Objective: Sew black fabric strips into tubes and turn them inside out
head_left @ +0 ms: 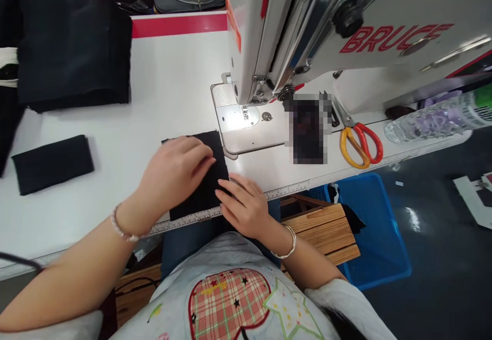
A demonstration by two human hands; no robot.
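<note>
Work on the black cloth (200, 191) appears at the handling stage: it lies flat on the counter (161, 83), centre of frame, outside the needle plate (234, 117); any finished stitching cannot be made out. The left hand (177, 165), fingers curled, covers its upper left, grip indeterminable; the right hand (246, 204), loosely extended, touches its right edge.

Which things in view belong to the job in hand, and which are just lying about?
Likely part of the job:
- black cloth at the left hand and right hand
- sewing machine
- perhaps the cloth stack and folded piece

Probably just lying about:
- bottle
- scissors, in neither hand
- blue basket
</note>
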